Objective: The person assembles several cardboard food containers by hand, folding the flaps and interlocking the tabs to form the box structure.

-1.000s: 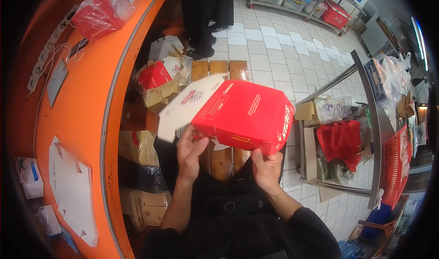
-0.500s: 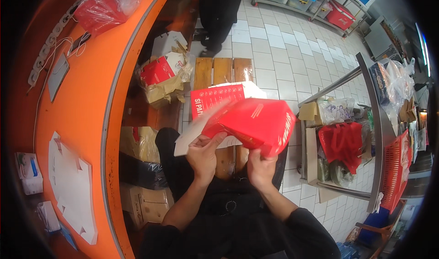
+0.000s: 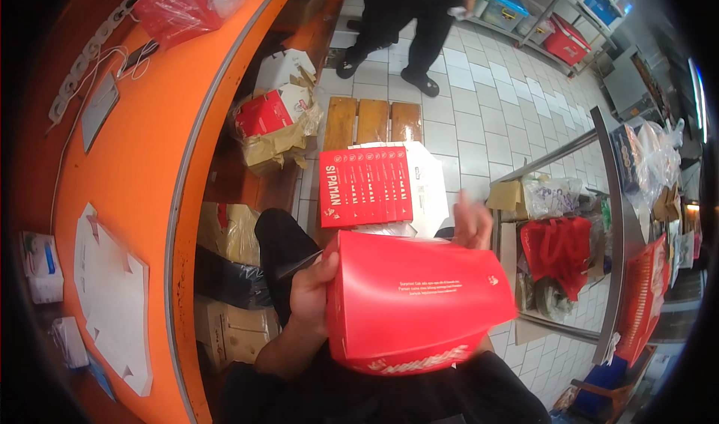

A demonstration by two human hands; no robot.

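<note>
A red cardboard food box (image 3: 423,300), folded into a tapering shape, is held over my lap with its pale printed side facing up. My left hand (image 3: 311,293) is closed on its left end, thumb over the edge. Beyond the box's far right edge my right hand (image 3: 472,223) is raised, its fingers stretched out and blurred by motion. Whether its palm touches the box is hidden. Just past the box, a row of overlapping flat red-and-white carton blanks (image 3: 365,188) lies on a slatted wooden bench (image 3: 373,120).
An orange counter (image 3: 161,169) on the left bears a white unfolded carton blank (image 3: 112,300). An open package of cartons (image 3: 273,117) sits beside the bench. To the right, a metal rack (image 3: 610,199) holds red bags (image 3: 556,252). A person in black (image 3: 412,19) stands ahead.
The partly folded red carton has become a closed-up box, turned and brought nearer to me. My right hand has shifted to its far side. The other person has moved right.
</note>
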